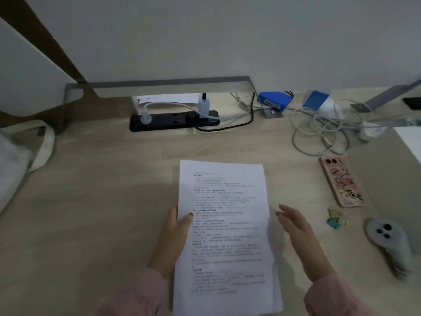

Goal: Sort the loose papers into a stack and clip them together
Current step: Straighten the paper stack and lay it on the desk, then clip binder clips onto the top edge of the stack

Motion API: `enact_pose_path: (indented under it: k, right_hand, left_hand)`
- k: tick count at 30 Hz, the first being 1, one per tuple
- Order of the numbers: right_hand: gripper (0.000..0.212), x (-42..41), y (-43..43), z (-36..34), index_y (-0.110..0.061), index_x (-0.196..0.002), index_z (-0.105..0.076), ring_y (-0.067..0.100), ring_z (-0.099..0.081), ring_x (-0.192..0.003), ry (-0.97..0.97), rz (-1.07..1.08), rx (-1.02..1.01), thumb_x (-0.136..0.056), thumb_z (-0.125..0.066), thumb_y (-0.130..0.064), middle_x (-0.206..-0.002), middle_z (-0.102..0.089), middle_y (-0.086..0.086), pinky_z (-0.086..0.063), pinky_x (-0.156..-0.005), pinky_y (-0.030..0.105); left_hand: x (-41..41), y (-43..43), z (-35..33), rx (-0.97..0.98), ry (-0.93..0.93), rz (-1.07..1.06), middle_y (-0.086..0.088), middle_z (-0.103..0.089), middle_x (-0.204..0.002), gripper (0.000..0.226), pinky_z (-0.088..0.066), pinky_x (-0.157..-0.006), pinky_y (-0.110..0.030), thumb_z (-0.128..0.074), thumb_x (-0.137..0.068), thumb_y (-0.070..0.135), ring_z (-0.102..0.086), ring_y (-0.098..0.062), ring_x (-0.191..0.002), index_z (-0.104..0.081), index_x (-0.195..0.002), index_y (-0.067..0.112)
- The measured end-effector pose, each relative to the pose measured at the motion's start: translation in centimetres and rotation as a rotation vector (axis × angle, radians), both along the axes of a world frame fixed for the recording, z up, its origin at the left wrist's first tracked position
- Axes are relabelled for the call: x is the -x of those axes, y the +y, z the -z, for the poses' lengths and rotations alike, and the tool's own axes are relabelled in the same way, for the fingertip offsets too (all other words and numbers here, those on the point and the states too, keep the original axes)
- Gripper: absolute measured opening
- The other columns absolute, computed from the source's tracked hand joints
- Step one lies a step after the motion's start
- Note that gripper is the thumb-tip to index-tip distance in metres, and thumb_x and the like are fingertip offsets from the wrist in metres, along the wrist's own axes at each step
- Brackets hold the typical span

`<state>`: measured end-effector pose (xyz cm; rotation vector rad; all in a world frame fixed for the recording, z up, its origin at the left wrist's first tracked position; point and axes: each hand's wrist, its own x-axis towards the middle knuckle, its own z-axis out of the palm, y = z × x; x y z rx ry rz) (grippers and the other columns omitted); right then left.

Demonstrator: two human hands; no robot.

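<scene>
A stack of white printed papers [225, 236] is held above the pale wooden desk [102, 213], its long side running away from me. My left hand [173, 238] grips the stack's left edge, thumb on the top sheet. My right hand [300, 238] hovers just right of the stack with fingers apart, holding nothing and not touching the paper. A small pile of green and yellow binder clips [337, 218] lies on the desk to the right of my right hand.
A phone in a pink case [341, 181] lies face down at the right. A white controller [385, 236] sits near the right edge. A black power strip [174, 120], tangled white cables [323, 131] and a blue box [274, 100] line the back. A cloth bag [20, 153] lies left.
</scene>
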<state>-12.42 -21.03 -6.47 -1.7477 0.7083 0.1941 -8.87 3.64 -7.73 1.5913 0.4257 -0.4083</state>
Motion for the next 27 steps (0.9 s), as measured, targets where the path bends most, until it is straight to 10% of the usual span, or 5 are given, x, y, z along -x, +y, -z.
enact_pose_path:
  k: [6,12,27]
  right_hand:
    - [0.055,0.3,-9.1,3.9,-0.007,-0.134,-0.044,0.035,-0.022,-0.138,0.132,0.012,0.725,-0.085,-0.048,-0.031,-0.145,-0.032,0.025,-0.018,-0.112,0.044]
    - [0.051,-0.1,-11.1,6.4,-0.01,-0.142,-0.03,0.036,-0.015,-0.141,0.142,-0.085,0.732,-0.093,-0.044,-0.014,-0.152,-0.016,0.023,-0.016,-0.115,0.046]
    - [0.059,-3.9,0.8,8.2,-0.001,-0.136,-0.041,0.036,-0.034,-0.135,-0.215,-0.616,0.759,-0.089,-0.022,-0.031,-0.142,-0.043,0.021,-0.025,-0.113,0.043]
  left_hand:
    - [-0.6,-2.3,2.8,-0.164,0.094,-0.11,0.008,-0.061,-0.093,0.013,-0.045,-0.064,-0.023,-0.05,-0.092,0.014,-0.059,-0.008,-0.085,-0.052,-0.101,0.023]
    - [-0.7,-3.2,3.0,-0.233,0.117,-0.184,0.001,-0.064,-0.097,0.018,-0.046,-0.061,-0.028,-0.054,-0.09,0.02,-0.061,-0.014,-0.084,-0.053,-0.108,0.017]
    - [2.2,1.9,3.1,-0.332,0.115,-0.353,-0.002,-0.066,-0.092,0.015,-0.051,-0.064,-0.034,-0.055,-0.089,0.023,-0.065,-0.02,-0.079,-0.055,-0.103,0.018]
